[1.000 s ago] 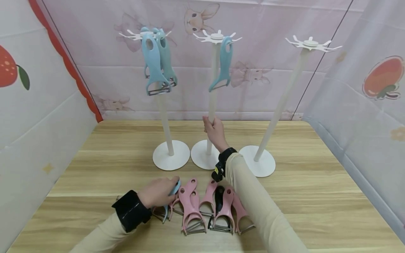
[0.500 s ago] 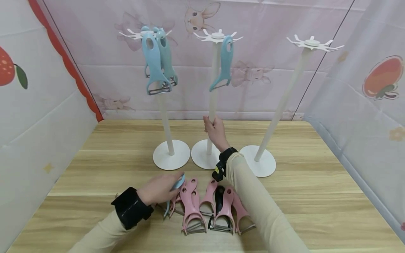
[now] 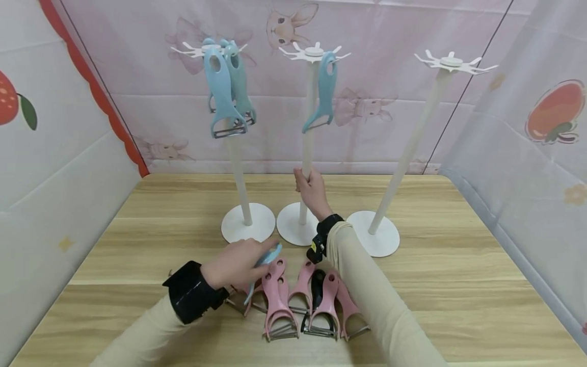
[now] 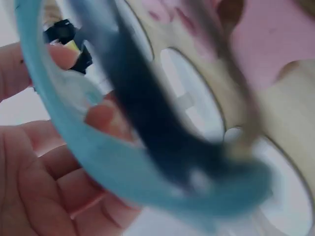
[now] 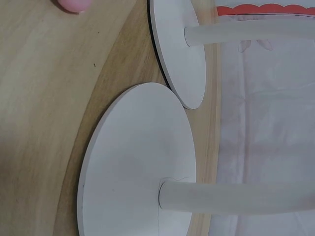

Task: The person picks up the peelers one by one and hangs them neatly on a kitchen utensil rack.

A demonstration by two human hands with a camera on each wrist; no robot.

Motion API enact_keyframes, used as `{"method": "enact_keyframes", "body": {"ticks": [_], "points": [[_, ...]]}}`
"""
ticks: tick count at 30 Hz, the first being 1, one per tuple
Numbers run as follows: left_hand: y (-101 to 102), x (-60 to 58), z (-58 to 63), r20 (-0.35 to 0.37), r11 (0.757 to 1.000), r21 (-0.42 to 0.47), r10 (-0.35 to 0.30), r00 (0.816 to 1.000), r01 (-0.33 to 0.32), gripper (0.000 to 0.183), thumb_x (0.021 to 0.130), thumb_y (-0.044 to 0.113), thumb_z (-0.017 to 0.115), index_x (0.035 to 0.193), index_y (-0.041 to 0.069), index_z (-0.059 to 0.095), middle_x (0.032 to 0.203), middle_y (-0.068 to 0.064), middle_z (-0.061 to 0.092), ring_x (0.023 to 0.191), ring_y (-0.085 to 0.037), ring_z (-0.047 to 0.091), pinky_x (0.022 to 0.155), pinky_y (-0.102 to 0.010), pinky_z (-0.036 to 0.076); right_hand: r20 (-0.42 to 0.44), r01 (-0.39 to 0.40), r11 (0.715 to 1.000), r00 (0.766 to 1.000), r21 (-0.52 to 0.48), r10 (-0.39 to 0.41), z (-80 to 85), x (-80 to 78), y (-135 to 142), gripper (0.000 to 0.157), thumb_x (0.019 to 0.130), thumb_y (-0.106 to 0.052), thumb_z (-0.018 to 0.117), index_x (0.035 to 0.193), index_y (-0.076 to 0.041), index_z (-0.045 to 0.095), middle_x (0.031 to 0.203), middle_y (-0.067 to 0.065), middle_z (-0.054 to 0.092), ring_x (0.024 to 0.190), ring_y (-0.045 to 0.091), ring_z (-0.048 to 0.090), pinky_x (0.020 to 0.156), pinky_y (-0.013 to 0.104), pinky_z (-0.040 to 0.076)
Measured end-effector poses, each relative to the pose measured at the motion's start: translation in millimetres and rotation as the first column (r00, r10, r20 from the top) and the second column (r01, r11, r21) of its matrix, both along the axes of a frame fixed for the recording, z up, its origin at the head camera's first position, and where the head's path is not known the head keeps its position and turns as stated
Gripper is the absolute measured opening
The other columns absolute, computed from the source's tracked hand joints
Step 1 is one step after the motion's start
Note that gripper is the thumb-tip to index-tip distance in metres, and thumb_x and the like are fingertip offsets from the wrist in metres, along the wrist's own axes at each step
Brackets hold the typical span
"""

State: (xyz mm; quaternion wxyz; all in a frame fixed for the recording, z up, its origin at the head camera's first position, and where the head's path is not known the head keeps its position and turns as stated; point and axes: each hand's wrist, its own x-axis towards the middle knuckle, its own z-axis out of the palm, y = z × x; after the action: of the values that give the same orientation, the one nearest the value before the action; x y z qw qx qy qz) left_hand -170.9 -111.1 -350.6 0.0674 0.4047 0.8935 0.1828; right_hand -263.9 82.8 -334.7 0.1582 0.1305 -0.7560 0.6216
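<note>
My left hand (image 3: 237,262) pinches a light blue peeler (image 3: 271,255) by its handle, just above the left part of a pile of peelers. In the left wrist view that peeler (image 4: 106,160) looms large and blurred, with fingers behind it. My right hand (image 3: 313,192) grips the pole of the middle white stand (image 3: 308,145); the right wrist view shows the stand's base (image 5: 138,152) but not the hand. One blue peeler (image 3: 326,89) hangs from the middle stand's hooks. Several blue peelers (image 3: 221,92) hang on the left stand (image 3: 238,176).
Pink peelers (image 3: 274,295) and a black peeler (image 3: 317,288) lie heaped on the wooden table (image 3: 440,306) in front of the stands. The right stand (image 3: 405,148) bears no peelers and its pole leans rightward in view. Printed cloth walls (image 3: 183,117) enclose the table's back and sides.
My left hand has lifted the light blue peeler slightly and carried it up and to the right, away from the pile's left end. My right hand stays on the middle pole.
</note>
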Motion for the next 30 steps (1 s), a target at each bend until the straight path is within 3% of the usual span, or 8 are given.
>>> {"method": "enact_keyframes", "body": {"ticks": [3,7,13,16,20,23,27,30], "points": [[6,-2.7,9.0,-0.087,0.999,0.053,0.002,0.996,0.002,0.049,0.082,0.015,0.059,0.127,0.002,0.044,0.072,0.002,0.052,0.056,-0.007,0.045,0.051,-0.023,0.040,0.000,-0.005,1.000,1.000,0.003,0.005,0.2,-0.1,0,0.025,0.097,-0.011,0.041,0.075,0.000,0.044,0.069,0.032,0.042,0.070,0.051,0.043,0.058,0.025,0.037],[17,-5.4,17.7,-0.191,0.985,0.171,0.009,0.982,0.024,0.050,0.083,0.015,0.058,0.129,0.003,0.044,0.072,0.003,0.052,0.057,-0.007,0.046,0.053,-0.022,0.042,-0.017,0.004,1.000,1.000,0.011,-0.004,0.9,0.2,1,0.025,0.097,-0.011,0.042,0.075,0.001,0.044,0.067,0.030,0.043,0.062,0.038,0.044,0.057,0.025,0.036],[34,-10.2,26.0,-0.303,0.931,0.351,0.015,0.953,0.097,0.048,0.085,0.014,0.056,0.130,0.001,0.043,0.072,-0.001,0.055,0.057,-0.008,0.049,0.054,-0.022,0.043,-0.061,-0.006,1.000,0.998,0.011,0.006,1.0,0.1,3,0.026,0.096,-0.009,0.043,0.074,0.004,0.045,0.064,0.030,0.043,0.054,0.017,0.042,0.056,0.024,0.036],[42,-14.0,34.5,-0.339,0.893,0.433,0.034,0.940,0.124,0.049,0.085,0.013,0.056,0.130,0.001,0.042,0.067,-0.002,0.053,0.051,-0.007,0.046,0.049,-0.020,0.041,-0.072,-0.015,1.000,0.997,0.007,0.016,-0.8,-1.3,4,0.027,0.096,-0.010,0.043,0.073,0.004,0.044,0.057,0.018,0.041,0.050,0.011,0.039,0.052,0.024,0.034],[50,-19.7,53.6,-0.394,0.829,0.538,0.086,0.915,0.154,0.048,0.084,0.011,0.056,0.129,0.000,0.042,0.056,0.001,0.042,0.044,-0.004,0.035,0.042,-0.020,0.032,-0.058,0.019,1.000,0.998,-0.010,-0.020,-17.5,-16.4,7,0.021,0.095,-0.010,0.046,0.077,0.001,0.046,0.063,0.004,0.040,0.056,0.012,0.039,0.054,0.024,0.033],[54,-22.8,70.8,-0.427,0.767,0.618,0.140,0.893,0.175,0.047,0.083,0.008,0.056,0.127,-0.002,0.041,0.056,0.000,0.040,0.044,-0.006,0.032,0.041,-0.022,0.030,-0.011,0.047,0.999,0.999,-0.013,-0.047,-28.7,-26.2,8,0.013,0.095,-0.012,0.047,0.091,0.000,0.052,0.079,0.007,0.052,0.073,0.015,0.051,0.066,0.025,0.042],[61,-25.9,90.7,-0.461,0.694,0.691,0.207,0.863,0.203,0.047,0.084,0.006,0.057,0.126,-0.003,0.038,0.063,-0.006,0.049,0.047,-0.009,0.040,0.044,-0.023,0.035,0.018,0.032,0.999,0.999,-0.016,-0.032,-28.8,-24.7,7,0.023,0.096,-0.015,0.045,0.111,0.001,0.052,0.103,0.014,0.059,0.092,0.019,0.057,0.078,0.030,0.047],[67,-27.8,103.3,-0.472,0.653,0.726,0.246,0.847,0.214,0.043,0.085,0.006,0.058,0.120,-0.004,0.037,0.066,-0.009,0.053,0.048,-0.011,0.045,0.045,-0.023,0.038,-0.021,0.027,0.999,0.999,-0.024,-0.028,-28.9,-24.0,6,0.022,0.095,-0.011,0.046,0.110,0.003,0.052,0.098,0.016,0.059,0.085,0.018,0.056,0.075,0.029,0.046]]}}
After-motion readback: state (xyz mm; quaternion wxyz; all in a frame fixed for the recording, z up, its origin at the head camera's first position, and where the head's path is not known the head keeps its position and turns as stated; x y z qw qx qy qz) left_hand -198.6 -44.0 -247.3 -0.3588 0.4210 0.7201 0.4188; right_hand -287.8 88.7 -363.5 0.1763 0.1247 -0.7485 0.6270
